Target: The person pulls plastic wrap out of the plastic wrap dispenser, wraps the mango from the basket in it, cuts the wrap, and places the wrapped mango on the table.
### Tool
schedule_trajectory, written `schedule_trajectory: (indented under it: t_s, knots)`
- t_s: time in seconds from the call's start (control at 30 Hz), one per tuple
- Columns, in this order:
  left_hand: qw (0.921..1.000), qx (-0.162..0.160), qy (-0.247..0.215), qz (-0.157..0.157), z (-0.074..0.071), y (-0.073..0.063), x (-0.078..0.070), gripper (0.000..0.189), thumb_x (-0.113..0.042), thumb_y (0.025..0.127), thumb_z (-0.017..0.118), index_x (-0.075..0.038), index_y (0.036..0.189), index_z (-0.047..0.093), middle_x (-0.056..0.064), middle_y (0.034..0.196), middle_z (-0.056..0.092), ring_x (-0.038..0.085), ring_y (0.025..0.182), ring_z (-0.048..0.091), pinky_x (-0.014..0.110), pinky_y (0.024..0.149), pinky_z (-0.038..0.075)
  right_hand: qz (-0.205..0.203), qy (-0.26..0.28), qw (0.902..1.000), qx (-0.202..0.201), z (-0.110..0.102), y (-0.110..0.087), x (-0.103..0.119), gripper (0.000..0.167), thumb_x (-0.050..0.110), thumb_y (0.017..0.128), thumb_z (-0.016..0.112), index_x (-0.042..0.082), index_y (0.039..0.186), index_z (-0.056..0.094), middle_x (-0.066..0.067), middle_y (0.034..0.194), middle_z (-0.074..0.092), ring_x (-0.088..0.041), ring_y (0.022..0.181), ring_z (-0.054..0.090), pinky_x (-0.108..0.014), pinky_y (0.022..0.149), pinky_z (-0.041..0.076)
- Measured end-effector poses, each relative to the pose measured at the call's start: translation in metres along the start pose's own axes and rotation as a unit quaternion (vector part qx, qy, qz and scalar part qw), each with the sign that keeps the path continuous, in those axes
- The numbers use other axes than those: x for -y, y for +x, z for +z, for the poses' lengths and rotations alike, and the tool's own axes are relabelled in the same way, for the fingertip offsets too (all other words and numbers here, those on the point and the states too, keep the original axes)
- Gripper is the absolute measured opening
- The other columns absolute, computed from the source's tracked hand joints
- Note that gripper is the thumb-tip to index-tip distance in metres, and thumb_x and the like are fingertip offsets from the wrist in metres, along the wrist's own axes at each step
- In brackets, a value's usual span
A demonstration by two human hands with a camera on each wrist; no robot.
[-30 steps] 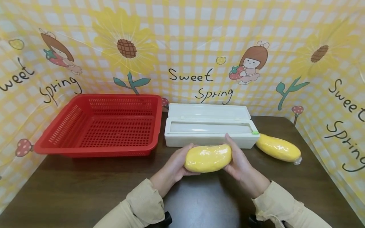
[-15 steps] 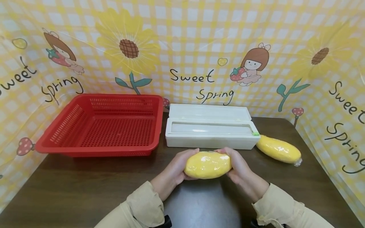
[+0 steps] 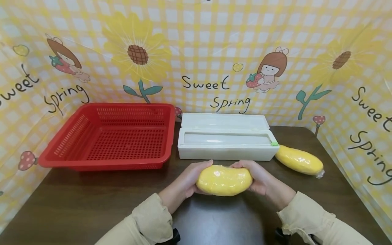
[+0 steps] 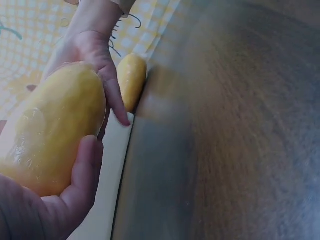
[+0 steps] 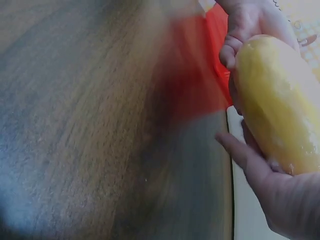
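A yellow, film-wrapped fruit point(image 3: 224, 180) is held just above the dark wooden table point(image 3: 92, 200) in front of me. My left hand point(image 3: 190, 179) grips its left end and my right hand point(image 3: 256, 178) grips its right end, fingers curled over the top. In the left wrist view the fruit point(image 4: 55, 130) lies in my left palm point(image 4: 60, 205). The right wrist view shows the same fruit point(image 5: 280, 100) cupped by my right hand point(image 5: 270, 185). A second wrapped yellow fruit point(image 3: 299, 159) lies on the table to the right.
A white cling-film dispenser box point(image 3: 226, 140) stands open just behind the hands. A red perforated basket point(image 3: 107, 136) with nothing in it sits at the back left. A yellow checked sunflower backdrop point(image 3: 214, 51) walls the table on three sides.
The right hand's fingers curled down over the top of the fruit. Both hands drew the fruit slightly nearer and lower.
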State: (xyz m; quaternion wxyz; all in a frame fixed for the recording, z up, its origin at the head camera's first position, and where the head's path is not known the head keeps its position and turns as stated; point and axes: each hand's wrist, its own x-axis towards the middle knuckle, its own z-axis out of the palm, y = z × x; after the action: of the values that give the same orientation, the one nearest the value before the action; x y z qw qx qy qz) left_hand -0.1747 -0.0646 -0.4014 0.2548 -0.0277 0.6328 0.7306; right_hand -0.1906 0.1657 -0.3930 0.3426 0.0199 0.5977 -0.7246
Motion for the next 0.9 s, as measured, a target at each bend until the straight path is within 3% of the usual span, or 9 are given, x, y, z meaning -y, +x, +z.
schedule_trajectory:
  t_s: [0.13,0.4,0.57,0.67,0.77,0.9]
  knots:
    - [0.9997,0.009,0.021,0.001,-0.0008,-0.0009,-0.0034,0.051,-0.040,0.102,0.056,0.004,0.128,0.060,0.008,0.090,0.067,0.016,0.073,0.068,0.047,0.066,0.061,0.022,-0.010,0.9996,0.018,-0.0008,0.0022,0.0008,0.029,0.027,0.103,0.056,0.006,0.119,0.068,-0.006,0.101,0.072,-0.016,0.089,0.071,-0.034,0.079,0.059]
    - [0.9984,0.024,0.049,0.010,-0.0008,-0.0053,-0.0096,0.045,-0.036,0.103,0.054,0.002,0.127,0.059,0.009,0.092,0.065,0.016,0.073,0.066,0.041,0.064,0.061,0.041,-0.029,0.9987,0.010,-0.0018,0.0070,0.0047,0.043,0.016,0.101,0.053,-0.004,0.139,0.058,-0.006,0.096,0.072,-0.014,0.081,0.071,-0.031,0.074,0.060]
    - [0.9981,0.056,0.027,0.003,-0.0021,-0.0055,-0.0082,0.048,-0.033,0.104,0.051,-0.008,0.144,0.056,0.012,0.109,0.066,0.018,0.082,0.067,0.041,0.068,0.061,0.043,-0.030,0.9986,-0.005,-0.0024,0.0073,0.0058,0.050,0.010,0.099,0.049,-0.010,0.145,0.049,-0.007,0.097,0.072,-0.013,0.079,0.071,-0.031,0.072,0.060]
    - [0.9967,0.080,0.012,-0.003,-0.0042,-0.0043,-0.0075,0.049,-0.031,0.106,0.049,-0.014,0.151,0.052,0.013,0.117,0.066,0.020,0.088,0.067,0.042,0.071,0.061,0.040,-0.028,0.9988,-0.004,-0.0029,0.0069,0.0055,0.051,0.007,0.098,0.046,-0.012,0.146,0.046,-0.008,0.097,0.072,-0.012,0.077,0.071,-0.030,0.071,0.060]
    - [0.9954,0.094,0.015,-0.003,-0.0059,-0.0027,-0.0073,0.047,-0.032,0.105,0.050,-0.011,0.147,0.056,0.013,0.114,0.067,0.020,0.088,0.068,0.044,0.070,0.061,0.032,-0.025,0.9992,0.002,-0.0032,0.0067,0.0039,0.047,0.007,0.098,0.046,-0.011,0.142,0.050,-0.008,0.098,0.071,-0.012,0.078,0.070,-0.029,0.071,0.060]
    - [0.9955,0.088,0.036,0.004,-0.0058,-0.0008,-0.0083,0.045,-0.034,0.103,0.053,-0.008,0.138,0.062,0.012,0.107,0.068,0.020,0.084,0.068,0.043,0.066,0.061,0.027,-0.023,0.9993,0.007,-0.0032,0.0064,0.0026,0.031,0.019,0.101,0.053,-0.001,0.121,0.066,-0.005,0.096,0.072,-0.013,0.081,0.071,-0.030,0.074,0.060]
